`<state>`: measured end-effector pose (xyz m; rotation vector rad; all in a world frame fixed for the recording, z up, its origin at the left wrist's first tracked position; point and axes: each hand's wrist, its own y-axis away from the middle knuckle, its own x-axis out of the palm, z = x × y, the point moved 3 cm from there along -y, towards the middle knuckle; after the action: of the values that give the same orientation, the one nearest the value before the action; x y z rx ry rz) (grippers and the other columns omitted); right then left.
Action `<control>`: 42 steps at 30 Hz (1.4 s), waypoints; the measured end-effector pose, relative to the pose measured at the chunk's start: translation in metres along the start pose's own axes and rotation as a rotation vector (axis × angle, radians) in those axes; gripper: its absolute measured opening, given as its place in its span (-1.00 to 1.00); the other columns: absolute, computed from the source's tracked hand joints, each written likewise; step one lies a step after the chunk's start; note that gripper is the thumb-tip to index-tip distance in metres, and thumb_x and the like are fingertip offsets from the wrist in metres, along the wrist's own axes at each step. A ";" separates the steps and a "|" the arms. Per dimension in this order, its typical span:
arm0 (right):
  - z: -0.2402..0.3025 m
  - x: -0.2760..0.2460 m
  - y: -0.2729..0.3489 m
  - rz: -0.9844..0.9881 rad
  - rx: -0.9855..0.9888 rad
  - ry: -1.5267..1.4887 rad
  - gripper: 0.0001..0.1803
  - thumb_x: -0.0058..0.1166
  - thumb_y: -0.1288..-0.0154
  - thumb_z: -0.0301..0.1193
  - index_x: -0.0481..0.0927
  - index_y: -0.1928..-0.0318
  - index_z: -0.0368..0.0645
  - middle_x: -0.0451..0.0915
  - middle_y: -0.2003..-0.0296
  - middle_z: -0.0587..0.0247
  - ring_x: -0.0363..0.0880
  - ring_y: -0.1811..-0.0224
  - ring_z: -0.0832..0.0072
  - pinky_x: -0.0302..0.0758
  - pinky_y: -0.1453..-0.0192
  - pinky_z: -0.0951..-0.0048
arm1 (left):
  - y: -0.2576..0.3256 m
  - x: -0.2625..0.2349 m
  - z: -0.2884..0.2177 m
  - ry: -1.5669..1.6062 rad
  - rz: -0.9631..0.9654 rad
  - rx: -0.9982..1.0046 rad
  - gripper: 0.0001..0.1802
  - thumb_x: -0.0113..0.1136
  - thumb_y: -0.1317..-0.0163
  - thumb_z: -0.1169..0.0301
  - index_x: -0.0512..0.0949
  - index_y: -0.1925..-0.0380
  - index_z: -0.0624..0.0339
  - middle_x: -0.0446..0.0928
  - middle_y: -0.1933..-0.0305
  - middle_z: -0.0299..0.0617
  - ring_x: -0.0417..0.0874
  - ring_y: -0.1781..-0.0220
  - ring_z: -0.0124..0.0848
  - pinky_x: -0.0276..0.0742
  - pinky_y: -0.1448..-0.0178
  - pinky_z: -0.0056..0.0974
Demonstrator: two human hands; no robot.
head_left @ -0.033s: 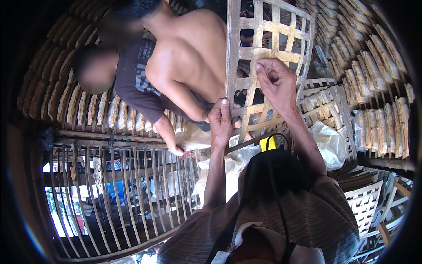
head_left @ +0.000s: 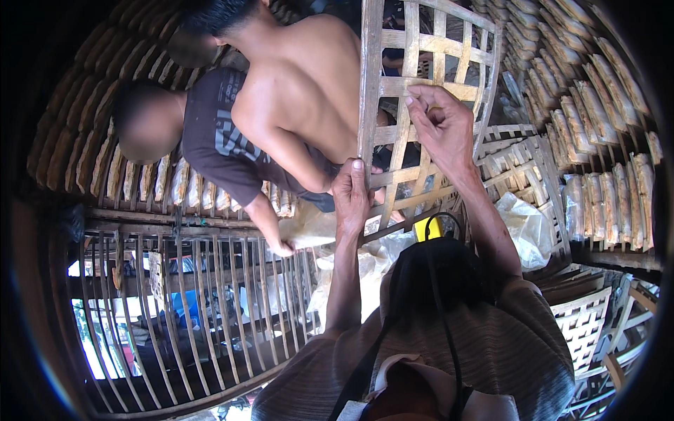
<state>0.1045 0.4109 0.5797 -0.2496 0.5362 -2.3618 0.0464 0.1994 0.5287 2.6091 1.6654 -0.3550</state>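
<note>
A woven bamboo lattice panel (head_left: 449,46) with a straight wooden edge stands upright in front of me. My left hand (head_left: 351,188) grips its lower left edge, the thumb lying on the near side of the wood. My right hand (head_left: 444,128) is raised before the slats, its thumb and forefinger drawn into a pinch and the other fingers curled. Whether anything small is between those fingertips I cannot make out. The fingers of my left hand behind the edge are mostly hidden.
Two people work close by on the left, one bare-backed (head_left: 302,77), one in a dark shirt (head_left: 221,133). Slatted racks with rows of flat pale slabs (head_left: 611,203) curve around. Clear plastic (head_left: 523,231) and more woven panels (head_left: 583,319) lie at right. A slatted bamboo frame (head_left: 203,309) spans the left.
My right hand has risen slightly along the lattice. My left hand keeps its grip. The person in the dark shirt has shifted lower, their hand moving a little left and downward.
</note>
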 end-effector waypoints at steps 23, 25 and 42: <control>-0.015 0.045 -0.043 0.216 0.174 -0.215 -0.82 0.32 -0.41 -0.45 0.77 0.04 -0.23 0.67 0.45 0.37 0.56 0.60 0.73 0.47 0.59 0.65 | 0.004 -0.028 0.004 -0.001 -0.012 0.061 -0.52 -0.03 -0.67 0.12 0.63 0.33 0.25 0.50 0.57 -0.38 0.33 0.66 -0.69 0.19 0.59 -0.45; -0.010 0.046 -0.043 0.204 0.150 -0.202 -0.83 0.30 -0.41 -0.47 0.76 0.04 -0.23 0.66 0.46 0.38 0.54 0.60 0.74 0.46 0.59 0.65 | 0.005 -0.031 0.006 -0.014 -0.026 0.022 -0.52 -0.01 -0.67 0.12 0.63 0.33 0.25 0.51 0.56 -0.38 0.33 0.65 -0.70 0.19 0.59 -0.46; -0.015 0.041 -0.044 0.199 0.004 0.064 -0.94 0.18 -0.44 -0.53 0.68 0.14 -0.22 0.65 0.41 0.35 0.57 0.47 0.69 0.48 0.48 0.64 | 0.000 -0.033 0.013 0.005 0.000 0.005 -0.58 0.00 -0.66 0.19 0.66 0.29 0.24 0.54 0.53 -0.40 0.37 0.63 -0.71 0.26 0.59 -0.46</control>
<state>0.0433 0.4176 0.5869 -0.1133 0.5603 -2.1829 0.0313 0.1680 0.5224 2.6157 1.6686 -0.3541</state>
